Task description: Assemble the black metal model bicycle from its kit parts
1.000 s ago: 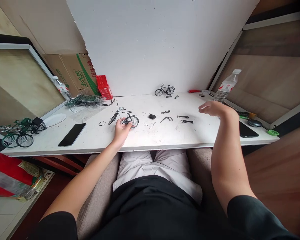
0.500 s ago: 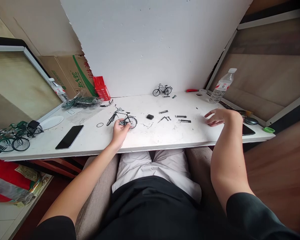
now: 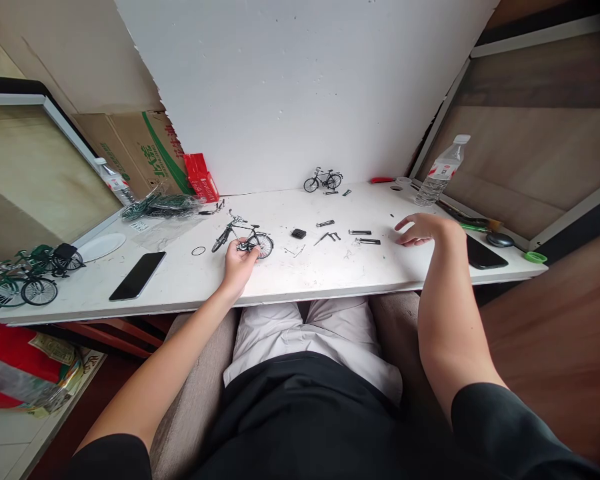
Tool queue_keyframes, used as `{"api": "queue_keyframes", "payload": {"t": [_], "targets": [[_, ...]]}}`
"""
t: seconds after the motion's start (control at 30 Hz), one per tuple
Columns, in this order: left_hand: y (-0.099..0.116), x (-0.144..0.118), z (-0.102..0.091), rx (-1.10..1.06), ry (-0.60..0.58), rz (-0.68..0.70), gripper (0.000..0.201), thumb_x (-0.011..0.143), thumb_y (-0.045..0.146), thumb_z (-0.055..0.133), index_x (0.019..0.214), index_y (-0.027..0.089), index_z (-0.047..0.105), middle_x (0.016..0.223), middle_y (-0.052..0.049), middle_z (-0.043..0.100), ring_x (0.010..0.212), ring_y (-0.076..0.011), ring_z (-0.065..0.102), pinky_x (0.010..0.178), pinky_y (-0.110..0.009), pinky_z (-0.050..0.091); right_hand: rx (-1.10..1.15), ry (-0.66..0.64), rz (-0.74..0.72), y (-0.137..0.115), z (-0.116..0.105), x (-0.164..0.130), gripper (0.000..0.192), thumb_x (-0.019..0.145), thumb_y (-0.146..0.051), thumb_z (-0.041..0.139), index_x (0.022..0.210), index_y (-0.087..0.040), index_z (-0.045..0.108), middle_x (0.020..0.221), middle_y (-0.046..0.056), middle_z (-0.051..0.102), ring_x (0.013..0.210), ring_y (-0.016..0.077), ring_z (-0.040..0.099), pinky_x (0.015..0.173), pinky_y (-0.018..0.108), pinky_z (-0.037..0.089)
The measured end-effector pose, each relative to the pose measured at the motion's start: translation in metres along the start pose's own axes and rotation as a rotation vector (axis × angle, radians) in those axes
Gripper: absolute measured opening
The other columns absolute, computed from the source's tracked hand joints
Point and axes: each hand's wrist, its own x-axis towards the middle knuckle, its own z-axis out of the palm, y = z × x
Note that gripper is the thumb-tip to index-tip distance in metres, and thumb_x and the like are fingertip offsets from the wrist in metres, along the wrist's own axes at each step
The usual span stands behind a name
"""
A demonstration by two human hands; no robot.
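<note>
A small black model bicycle [image 3: 250, 230] is held by its lower frame, near the rear wheel, in my left hand [image 3: 240, 263]; its front wheel points to the left. Over the right part of the white table, my right hand [image 3: 417, 228] hangs with fingers apart and nothing in them. Between the hands lie small black parts: a square block [image 3: 298, 233], thin sticks [image 3: 327, 237], and narrow strips [image 3: 367, 241]. A thin black ring [image 3: 199, 251] rests left of the held bicycle.
Another model bicycle [image 3: 323, 180] stands at the back wall. Green and black model bicycles [image 3: 40, 291] stand far left, beside a phone [image 3: 138, 275]. A water bottle [image 3: 443, 171], a second phone [image 3: 485, 253] and a green lid [image 3: 535, 257] are at right. Bagged parts [image 3: 163, 205] lie back left.
My right hand has moved left, away from the phone at the right and nearer the narrow strips. My left hand keeps the bicycle in nearly the same place.
</note>
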Motion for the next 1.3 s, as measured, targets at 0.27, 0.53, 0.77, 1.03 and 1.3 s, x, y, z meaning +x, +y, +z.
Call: {"api": "queue_keyframes", "payload": {"t": [0.27, 0.53, 0.77, 1.03, 1.3], "targets": [[-0.001, -0.001, -0.001, -0.019, -0.028, 0.009, 0.053, 0.079, 0.032, 0.087, 0.120, 0.022, 0.054, 0.093, -0.004, 0.078, 0.082, -0.0188, 0.079, 0.072, -0.026, 0.058, 0.033, -0.199, -0.058, -0.033, 0.018, 0.007, 0.072, 0.069, -0.022, 0.102, 0.135, -0.018, 0.072, 0.094, 0.012, 0.085, 0.096, 0.0298, 0.084, 0.096, 0.046, 0.070], [-0.004, 0.001, -0.002, -0.004, -0.039, 0.000, 0.055, 0.079, 0.034, 0.087, 0.121, 0.021, 0.053, 0.095, -0.006, 0.078, 0.082, -0.0199, 0.080, 0.072, -0.027, 0.059, 0.073, -0.220, -0.102, -0.043, 0.026, 0.005, 0.070, 0.066, -0.026, 0.105, 0.128, -0.018, 0.074, 0.092, 0.011, 0.084, 0.091, 0.0285, 0.084, 0.092, 0.045, 0.072], [-0.005, 0.001, -0.002, -0.007, -0.049, -0.003, 0.054, 0.079, 0.032, 0.086, 0.121, 0.021, 0.053, 0.094, -0.006, 0.078, 0.082, -0.0204, 0.080, 0.071, -0.027, 0.059, 0.077, -0.217, -0.107, -0.044, 0.025, 0.007, 0.062, 0.076, -0.032, 0.102, 0.129, -0.017, 0.073, 0.103, 0.013, 0.085, 0.091, 0.0269, 0.082, 0.091, 0.043, 0.071], [-0.004, 0.001, -0.003, 0.000, -0.032, 0.000, 0.056, 0.079, 0.034, 0.088, 0.121, 0.022, 0.054, 0.095, -0.005, 0.077, 0.084, -0.0206, 0.080, 0.075, -0.029, 0.060, -0.162, -0.050, -0.210, -0.065, 0.031, 0.000, 0.051, 0.094, -0.046, 0.085, 0.139, -0.023, 0.076, 0.126, 0.012, 0.082, 0.086, 0.0247, 0.079, 0.090, 0.041, 0.064], [-0.001, 0.001, -0.002, -0.002, -0.021, -0.007, 0.049, 0.082, 0.027, 0.084, 0.121, 0.020, 0.054, 0.091, -0.004, 0.078, 0.080, -0.0190, 0.079, 0.071, -0.026, 0.058, -0.108, 0.012, -0.454, -0.096, 0.059, -0.007, 0.050, 0.099, -0.048, 0.077, 0.144, -0.026, 0.073, 0.152, 0.012, 0.070, 0.127, 0.0304, 0.070, 0.107, 0.041, 0.057]]}}
